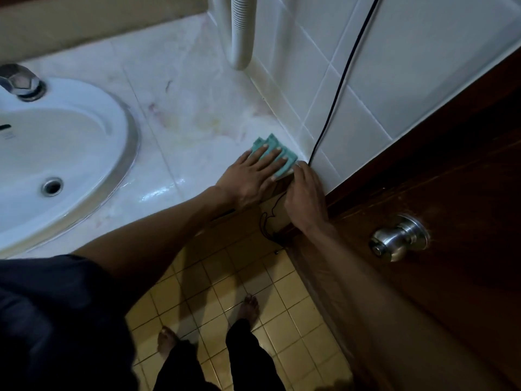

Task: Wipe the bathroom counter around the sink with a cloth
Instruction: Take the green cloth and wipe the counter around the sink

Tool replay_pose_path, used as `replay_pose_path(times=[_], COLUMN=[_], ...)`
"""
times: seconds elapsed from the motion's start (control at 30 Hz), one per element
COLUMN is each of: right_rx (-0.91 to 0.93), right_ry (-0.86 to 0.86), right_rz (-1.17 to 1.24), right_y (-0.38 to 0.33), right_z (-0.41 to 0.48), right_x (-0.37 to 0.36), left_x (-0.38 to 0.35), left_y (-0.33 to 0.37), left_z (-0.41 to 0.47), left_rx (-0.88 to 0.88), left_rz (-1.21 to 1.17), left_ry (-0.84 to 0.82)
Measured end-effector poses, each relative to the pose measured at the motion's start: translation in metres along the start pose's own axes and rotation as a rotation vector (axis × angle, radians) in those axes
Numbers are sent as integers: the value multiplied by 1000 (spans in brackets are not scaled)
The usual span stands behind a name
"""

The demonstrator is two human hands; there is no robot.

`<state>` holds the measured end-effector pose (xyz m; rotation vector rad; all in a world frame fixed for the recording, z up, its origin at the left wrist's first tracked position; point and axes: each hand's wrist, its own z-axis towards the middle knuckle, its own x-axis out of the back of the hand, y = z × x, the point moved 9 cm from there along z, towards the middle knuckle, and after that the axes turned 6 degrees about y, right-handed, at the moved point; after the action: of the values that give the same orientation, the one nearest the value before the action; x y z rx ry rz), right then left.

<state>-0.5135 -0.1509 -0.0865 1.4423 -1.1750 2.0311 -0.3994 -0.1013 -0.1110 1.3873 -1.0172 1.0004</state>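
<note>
Under my flat left hand (248, 176) lies the green cloth (275, 153), pressed on the counter (183, 114) corner by the tiled wall (366, 80). My right hand (306, 198) rests open on the counter's front edge, touching the cloth, holding nothing. A black cord (342, 80) runs down beside it. Toward the sink (56, 153) the counter is bare and wet. The door (437, 221) stands close on my right.

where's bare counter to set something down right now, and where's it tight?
Free: the counter between the sink rim and the tiled wall, from the white hose forward to the teal cloth. Narrow glossy strip in front of the sink. Tight: front right corner, with left hand flat on the cloth, right hand and black cable.
</note>
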Motion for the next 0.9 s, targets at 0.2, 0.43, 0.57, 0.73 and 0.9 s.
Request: replay_pose_path(times=[0.2, 0.43, 0.57, 0.73, 0.9], right_rx=[55, 57, 71, -3, -98], right_ry=[-9, -104, -81, 33, 53], right_rz=[48, 25, 5, 112, 142], right_y=[-28, -48, -42, -32, -33], right_z=[15, 45, 50, 59, 72], right_x=[-16, -43, -43, -29, -26], left_x=[16, 36, 43, 37, 16], left_y=[-65, -139, -171, -121, -75], left_z=[-111, -138, -65, 14, -36], left_rx=[134, 513, 761, 550, 161], left_rz=[-20, -65, -119, -146, -81], left_ry=[21, 165, 265, 218, 75])
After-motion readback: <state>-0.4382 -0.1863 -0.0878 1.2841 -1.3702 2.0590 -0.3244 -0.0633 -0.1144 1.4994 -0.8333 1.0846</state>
